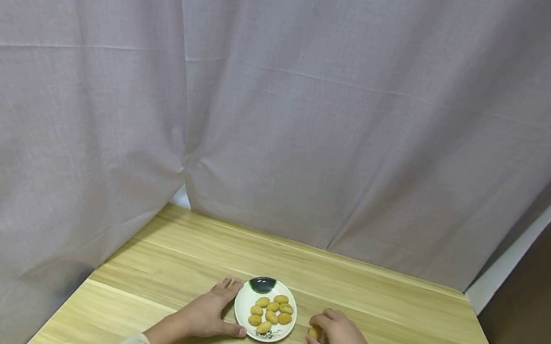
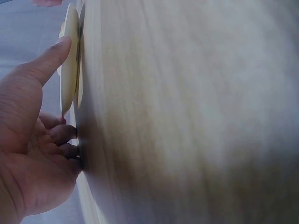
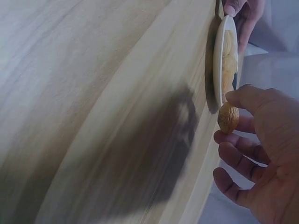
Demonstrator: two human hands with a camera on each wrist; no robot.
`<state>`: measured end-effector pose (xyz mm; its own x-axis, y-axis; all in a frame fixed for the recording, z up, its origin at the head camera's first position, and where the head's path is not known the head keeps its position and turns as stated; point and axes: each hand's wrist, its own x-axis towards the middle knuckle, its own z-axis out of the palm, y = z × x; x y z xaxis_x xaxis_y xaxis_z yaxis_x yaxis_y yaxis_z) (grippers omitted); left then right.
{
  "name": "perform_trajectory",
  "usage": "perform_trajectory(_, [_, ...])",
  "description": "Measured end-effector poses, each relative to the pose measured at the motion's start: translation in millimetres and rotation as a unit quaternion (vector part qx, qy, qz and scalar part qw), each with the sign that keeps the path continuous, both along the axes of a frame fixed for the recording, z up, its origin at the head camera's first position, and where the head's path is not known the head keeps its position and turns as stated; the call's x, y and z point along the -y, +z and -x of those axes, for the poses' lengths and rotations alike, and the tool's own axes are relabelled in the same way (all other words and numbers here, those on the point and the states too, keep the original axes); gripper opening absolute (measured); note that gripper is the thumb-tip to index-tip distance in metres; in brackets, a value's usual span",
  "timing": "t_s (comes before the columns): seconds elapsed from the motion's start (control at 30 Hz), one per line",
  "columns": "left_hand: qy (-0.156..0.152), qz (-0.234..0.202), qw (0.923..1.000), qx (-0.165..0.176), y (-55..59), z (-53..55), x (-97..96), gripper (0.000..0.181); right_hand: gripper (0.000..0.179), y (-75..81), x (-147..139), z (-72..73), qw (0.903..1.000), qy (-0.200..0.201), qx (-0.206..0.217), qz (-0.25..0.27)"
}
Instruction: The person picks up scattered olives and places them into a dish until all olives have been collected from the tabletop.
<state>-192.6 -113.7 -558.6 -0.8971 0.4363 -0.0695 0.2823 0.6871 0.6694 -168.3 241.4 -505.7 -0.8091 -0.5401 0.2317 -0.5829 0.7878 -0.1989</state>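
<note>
A small white round plate with a dark green patch and a printed pattern lies on the table. On it sit several yellow oval pieces that look like dried fruit, one of them more orange. At the plate's left side, my left hand has its thumb and fingers spread along the rim. The left wrist view has that thumb against the plate's edge. Right of the plate, my right hand pinches a wrinkled yellow-brown oval piece between thumb and fingers, above the table, its other fingers loosely bent.
A light wood table carries the plate. Grey curtains hang along its back and left side. A dark brown surface stands beyond the right edge.
</note>
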Motion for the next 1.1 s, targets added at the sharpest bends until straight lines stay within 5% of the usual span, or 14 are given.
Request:
perform_trajectory(0.47, [0.000, -0.008, 1.0000, 0.003, 3.1, -3.8, 0.2, 0.122, 0.023, 7.3, 30, 10.8, 0.9984, 0.027, -0.047, -0.013])
perform_trajectory(1.1, [0.001, -0.005, 1.0000, 0.007, 2.3, -2.7, -0.5, 0.122, 0.027, 9.0, 70, 26.6, 0.9988, -0.003, -0.034, -0.034])
